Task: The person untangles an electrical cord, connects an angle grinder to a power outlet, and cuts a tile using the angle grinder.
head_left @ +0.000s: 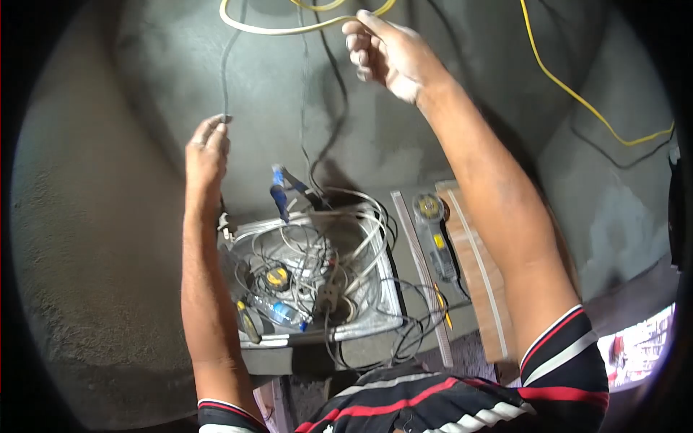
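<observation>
Grey ledge (372, 351), on it white-rimmed tray (390, 292), narrow strip (415, 252), power tool (437, 242)

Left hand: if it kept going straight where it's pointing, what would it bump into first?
The left hand would probably bump the grey wall first, but this one picture doesn't show clearly how far off that is.

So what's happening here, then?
Someone is handling cables. The right hand holds a loop of yellow cable up high, while the left hand, lower down, pinches a thin grey cord. Below, a pale-rimmed tray holds tangled wires, a tape measure and a plastic bottle. To its right lie a power tool and a yellow pencil.
</observation>
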`<state>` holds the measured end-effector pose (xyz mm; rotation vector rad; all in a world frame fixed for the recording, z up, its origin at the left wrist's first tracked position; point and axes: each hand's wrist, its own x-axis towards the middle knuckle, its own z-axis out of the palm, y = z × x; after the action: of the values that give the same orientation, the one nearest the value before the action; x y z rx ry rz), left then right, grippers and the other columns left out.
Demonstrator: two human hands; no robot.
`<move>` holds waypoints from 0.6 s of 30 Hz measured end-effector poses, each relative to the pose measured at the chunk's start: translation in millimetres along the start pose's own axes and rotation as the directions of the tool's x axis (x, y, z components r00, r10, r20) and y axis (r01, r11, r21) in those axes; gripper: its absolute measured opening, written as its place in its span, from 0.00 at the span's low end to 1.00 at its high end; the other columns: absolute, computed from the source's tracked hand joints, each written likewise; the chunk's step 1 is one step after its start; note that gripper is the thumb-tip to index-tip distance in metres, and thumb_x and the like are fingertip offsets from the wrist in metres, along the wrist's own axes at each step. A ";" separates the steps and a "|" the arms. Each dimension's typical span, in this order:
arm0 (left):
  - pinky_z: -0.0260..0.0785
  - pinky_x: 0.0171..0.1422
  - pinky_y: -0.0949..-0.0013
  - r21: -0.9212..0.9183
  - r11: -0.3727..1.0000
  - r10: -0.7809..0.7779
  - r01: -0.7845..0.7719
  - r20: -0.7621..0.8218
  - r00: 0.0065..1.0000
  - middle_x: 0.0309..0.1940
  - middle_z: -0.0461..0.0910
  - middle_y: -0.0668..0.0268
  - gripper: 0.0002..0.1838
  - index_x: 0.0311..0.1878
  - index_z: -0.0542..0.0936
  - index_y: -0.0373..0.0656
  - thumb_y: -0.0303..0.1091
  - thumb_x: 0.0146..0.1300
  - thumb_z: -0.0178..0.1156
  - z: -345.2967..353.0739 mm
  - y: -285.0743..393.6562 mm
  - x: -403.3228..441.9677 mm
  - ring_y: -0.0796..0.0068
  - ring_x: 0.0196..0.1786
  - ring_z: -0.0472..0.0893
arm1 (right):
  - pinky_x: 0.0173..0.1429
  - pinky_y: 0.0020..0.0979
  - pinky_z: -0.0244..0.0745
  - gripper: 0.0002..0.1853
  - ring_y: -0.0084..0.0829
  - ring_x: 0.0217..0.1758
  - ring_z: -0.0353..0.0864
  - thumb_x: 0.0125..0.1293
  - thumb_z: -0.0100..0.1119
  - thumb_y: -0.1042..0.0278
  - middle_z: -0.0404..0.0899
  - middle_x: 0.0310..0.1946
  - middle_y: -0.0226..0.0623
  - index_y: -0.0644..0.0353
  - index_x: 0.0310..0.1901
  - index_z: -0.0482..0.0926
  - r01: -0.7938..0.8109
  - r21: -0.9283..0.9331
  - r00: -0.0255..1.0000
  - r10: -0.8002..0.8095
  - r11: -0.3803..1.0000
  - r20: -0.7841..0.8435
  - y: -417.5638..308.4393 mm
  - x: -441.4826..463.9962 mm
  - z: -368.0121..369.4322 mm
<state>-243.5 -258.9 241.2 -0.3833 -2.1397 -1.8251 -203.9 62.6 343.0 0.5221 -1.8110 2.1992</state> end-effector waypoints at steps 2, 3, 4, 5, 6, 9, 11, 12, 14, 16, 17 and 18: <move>0.48 0.23 0.78 0.054 0.999 0.007 -0.008 0.018 1.000 0.24 0.64 0.81 0.15 0.61 0.82 0.43 0.38 0.80 0.55 2.6 -2.7 -13.3 0.91 0.22 0.59 | 0.32 0.27 0.75 0.12 0.19 0.30 0.78 0.81 0.55 0.60 0.83 0.32 0.28 0.58 0.44 0.83 -0.072 0.009 0.995 0.072 0.997 -0.068 6.7 7.4 -13.5; 0.46 0.22 0.78 0.066 0.998 -0.004 0.003 0.024 1.000 0.24 0.64 0.81 0.15 0.60 0.82 0.42 0.38 0.80 0.55 9.5 3.8 -32.4 0.91 0.22 0.57 | 0.30 0.27 0.73 0.12 0.19 0.28 0.77 0.80 0.55 0.59 0.83 0.31 0.29 0.58 0.42 0.82 -0.083 -0.004 0.989 0.082 0.997 -0.123 9.6 9.8 -15.9; 0.46 0.22 0.78 0.062 0.998 -0.010 0.007 0.046 0.999 0.24 0.64 0.81 0.15 0.60 0.82 0.42 0.38 0.80 0.55 13.8 -2.0 -47.0 0.91 0.22 0.57 | 0.28 0.27 0.71 0.13 0.19 0.26 0.76 0.80 0.56 0.58 0.83 0.30 0.29 0.58 0.41 0.81 -0.094 -0.018 0.979 0.089 0.995 -0.181 11.8 8.0 -15.5; 0.48 0.23 0.79 0.043 0.999 -0.015 0.012 0.065 0.998 0.25 0.64 0.81 0.15 0.60 0.82 0.41 0.38 0.80 0.54 19.3 -10.8 -58.7 0.91 0.23 0.58 | 0.29 0.25 0.72 0.15 0.20 0.27 0.76 0.80 0.56 0.55 0.82 0.30 0.28 0.58 0.42 0.81 -0.121 -0.068 0.975 0.106 0.990 -0.195 13.6 3.1 -17.2; 0.49 0.24 0.79 0.020 1.000 -0.015 0.013 0.085 0.996 0.25 0.65 0.80 0.15 0.59 0.82 0.40 0.37 0.80 0.54 26.2 -20.9 -70.1 0.91 0.24 0.58 | 0.30 0.24 0.72 0.17 0.20 0.28 0.76 0.80 0.57 0.51 0.81 0.30 0.28 0.58 0.43 0.82 -0.146 -0.121 0.970 0.118 0.982 -0.211 12.8 -4.6 -18.4; 0.58 0.33 0.78 -0.106 0.990 -0.086 0.095 0.089 0.992 0.31 0.73 0.74 0.13 0.57 0.82 0.36 0.32 0.79 0.55 45.4 -67.9 -93.2 0.86 0.31 0.66 | 0.29 0.24 0.69 0.18 0.19 0.27 0.74 0.79 0.58 0.51 0.79 0.28 0.28 0.61 0.45 0.80 -0.154 -0.107 0.961 0.124 0.982 -0.246 17.7 -37.5 -21.2; 0.64 0.34 0.77 -0.113 0.978 -0.155 0.176 0.168 0.973 0.32 0.76 0.72 0.13 0.57 0.82 0.35 0.32 0.78 0.56 54.7 -56.2 -116.9 0.85 0.30 0.70 | 0.28 0.25 0.68 0.19 0.19 0.26 0.73 0.79 0.58 0.50 0.80 0.29 0.29 0.62 0.45 0.81 -0.166 -0.101 0.963 0.139 0.981 -0.230 24.0 -65.2 -24.5; 0.65 0.34 0.76 -0.076 0.980 -0.161 0.182 0.223 0.962 0.33 0.77 0.71 0.14 0.58 0.82 0.35 0.32 0.78 0.56 54.4 -55.5 -124.3 0.85 0.30 0.71 | 0.27 0.26 0.68 0.20 0.18 0.25 0.73 0.78 0.59 0.50 0.81 0.29 0.30 0.63 0.46 0.81 -0.172 -0.095 0.968 0.150 0.981 -0.202 30.6 -80.8 -25.8; 0.70 0.38 0.72 -0.004 0.989 -0.140 0.150 0.336 0.931 0.33 0.80 0.70 0.13 0.57 0.82 0.34 0.32 0.77 0.58 51.6 -60.1 -134.5 0.81 0.32 0.75 | 0.26 0.22 0.65 0.22 0.16 0.26 0.73 0.78 0.60 0.47 0.79 0.29 0.28 0.64 0.47 0.80 -0.170 -0.161 0.982 0.153 0.972 -0.109 45.9 -114.8 -36.5; 0.73 0.45 0.72 -0.053 0.955 -0.239 0.291 0.443 0.864 0.34 0.80 0.70 0.14 0.57 0.81 0.34 0.33 0.77 0.60 45.9 -58.0 -144.3 0.79 0.37 0.78 | 0.25 0.22 0.66 0.21 0.16 0.26 0.73 0.78 0.60 0.49 0.79 0.29 0.29 0.63 0.45 0.81 -0.255 -0.260 0.966 0.237 0.931 -0.101 52.5 -153.5 -40.8; 0.75 0.49 0.69 0.006 0.954 -0.257 0.299 0.530 0.808 0.38 0.81 0.68 0.14 0.56 0.81 0.34 0.33 0.76 0.61 38.0 -56.7 -144.6 0.77 0.39 0.80 | 0.25 0.22 0.67 0.20 0.16 0.26 0.73 0.77 0.60 0.50 0.79 0.29 0.29 0.63 0.45 0.81 -0.299 -0.304 0.954 0.280 0.904 -0.107 60.8 -171.4 -43.2; 0.76 0.50 0.68 0.027 0.967 -0.224 0.254 0.568 0.792 0.39 0.82 0.66 0.13 0.54 0.82 0.34 0.33 0.75 0.62 32.0 -52.6 -149.6 0.76 0.39 0.81 | 0.27 0.25 0.75 0.13 0.18 0.26 0.76 0.80 0.56 0.61 0.80 0.30 0.34 0.64 0.47 0.80 -0.395 -0.286 0.919 0.371 0.873 -0.135 65.5 -188.4 -41.6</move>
<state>-128.4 -236.6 129.8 -0.7886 -2.6366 -2.1076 -64.7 97.4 198.3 0.0082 -2.3207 2.0567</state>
